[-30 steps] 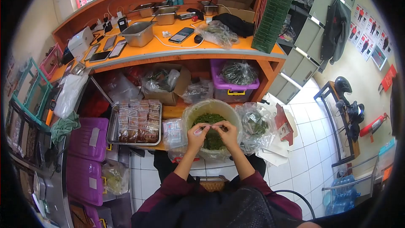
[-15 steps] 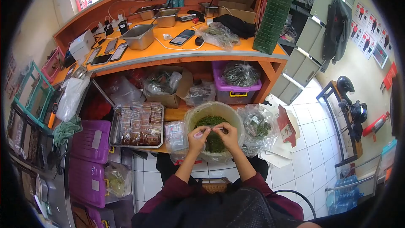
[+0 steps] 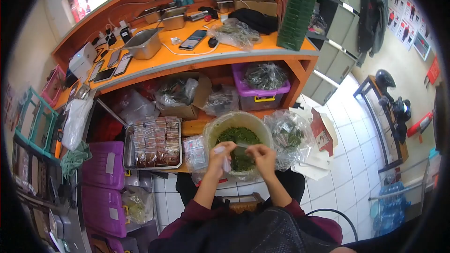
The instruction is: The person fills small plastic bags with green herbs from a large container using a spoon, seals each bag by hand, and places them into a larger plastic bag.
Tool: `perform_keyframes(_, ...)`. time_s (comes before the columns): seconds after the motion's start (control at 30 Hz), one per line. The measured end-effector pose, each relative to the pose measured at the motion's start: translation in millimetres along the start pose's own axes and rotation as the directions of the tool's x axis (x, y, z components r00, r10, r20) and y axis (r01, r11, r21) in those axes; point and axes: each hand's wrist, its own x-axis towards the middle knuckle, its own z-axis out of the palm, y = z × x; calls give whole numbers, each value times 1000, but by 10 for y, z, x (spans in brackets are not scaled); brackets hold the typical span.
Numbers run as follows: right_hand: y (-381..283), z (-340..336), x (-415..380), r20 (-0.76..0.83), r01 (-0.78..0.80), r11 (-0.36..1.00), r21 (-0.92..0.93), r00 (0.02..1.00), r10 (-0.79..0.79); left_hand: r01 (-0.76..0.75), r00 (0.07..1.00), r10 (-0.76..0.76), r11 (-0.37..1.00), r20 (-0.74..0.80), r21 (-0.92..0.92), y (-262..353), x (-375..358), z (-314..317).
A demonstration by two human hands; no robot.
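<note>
In front of my body stands a wide tub (image 3: 267,133) lined with clear plastic, with chopped green leaves (image 3: 239,135) inside. Over its near part, my left hand (image 3: 219,158) grips small clear plastic bags; a whitish bundle hangs below its fingers. My right hand (image 3: 263,157) has its fingers pinched at the other end of a thin clear plastic bag (image 3: 241,146) stretched between the hands. Whether this bag holds anything is hard to see. Left of the tub lies a pack of printed plastic packets (image 3: 194,152).
A metal tray (image 3: 180,161) of packed reddish-brown sachets (image 3: 157,140) sits at left. On the right lies a plastic bag of greens (image 3: 290,136) beside cardboard (image 3: 323,136). Behind, an orange counter (image 3: 187,35) carries phones and metal pans. Purple-lidded boxes (image 3: 103,204) stand at lower left.
My hands have moved apart, the right one shifting right and slightly down, and the clear bag now spans between them. The whole view has tilted slightly.
</note>
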Motion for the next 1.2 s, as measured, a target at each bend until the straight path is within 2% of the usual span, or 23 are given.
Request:
perform_keyframes(0.03,-48,-112,-63,-79,-42,994,97,996,50,120,992,-108,964,64,-239,4,11,-66)
perform_keyframes(0.07,-128,-263,-62,-271,178,981,72,950,-153,223,974,-204,803,96,-553,-22,48,-111)
perform_keyframes(0.1,-269,-419,-34,-441,375,927,-7,831,-339,223,975,-180,790,132,-570,28,31,-65)
perform_keyframes(0.13,-493,-554,-71,-541,433,869,-239,684,-489,227,973,-162,776,162,-589,132,-26,29)
perform_keyframes(0.17,-705,-662,-92,-576,429,772,-470,514,-636,234,971,-146,760,191,-606,207,-67,101)
perform_keyframes(0.23,-875,-827,-15,-426,646,520,-559,315,-848,168,982,-186,761,37,-627,219,-93,164)
perform_keyframes(0.27,-840,-896,34,-329,642,460,-613,321,-888,185,978,-199,713,57,-677,198,-81,198)
perform_keyframes(0.3,-767,-959,69,-226,647,389,-656,323,-919,190,976,-217,792,23,-580,171,-102,257)
perform_keyframes(0.37,-400,-1031,104,-144,474,536,-699,641,-754,189,975,-217,915,-40,-356,141,-135,365)
perform_keyframes(0.4,-143,-1086,123,44,290,353,-890,824,-565,118,987,-144,949,-70,-292,40,-162,371)
perform_keyframes(0.43,108,-997,17,-52,48,319,-947,953,-298,87,987,-114,970,-112,-225,1,-210,429)
perform_keyframes(0.47,384,-936,-100,-156,-56,347,-936,950,-269,56,985,-79,987,-151,-153,-9,-273,499)
perform_keyframes(0.53,296,-824,-288,-111,78,785,-615,977,-184,-4,978,-2,1000,-210,-29,-36,-387,621)
perform_keyframes(0.6,11,-500,-510,-50,213,860,-464,963,-265,0,970,-15,998,-242,-63,-145,-435,647)
perform_keyframes(0.67,-202,-249,-587,25,121,962,-246,993,-119,-14,971,-3,998,-240,-69,-202,-479,721)
perform_keyframes(0.77,-81,-184,-564,202,-5,976,-216,978,50,6,979,-28,993,-200,-114,-196,-541,829)
perform_keyframes(0.8,-88,-188,-550,209,-15,990,-137,977,43,-3,980,-20,994,-196,-114,-182,-565,828)
perform_keyframes(0.9,-162,-216,-568,189,-115,991,-68,974,126,73,989,-88,989,-122,-126,-94,-649,831)
perform_keyframes(1.03,-257,-196,-621,53,155,972,-175,988,-148,53,995,-57,997,-82,-59,-36,-756,832)
perform_keyframes(1.1,-262,-147,-654,-36,311,920,-237,944,-328,40,992,-49,996,-118,-75,-47,-759,817)
perform_keyframes(1.13,-267,-131,-663,-75,384,882,-273,906,-418,25,990,-27,1000,-137,-17,-62,-757,795)
perform_keyframes(1.2,-342,-153,-682,-77,353,899,-258,920,-384,-2,985,19,995,-170,99,-72,-753,779)
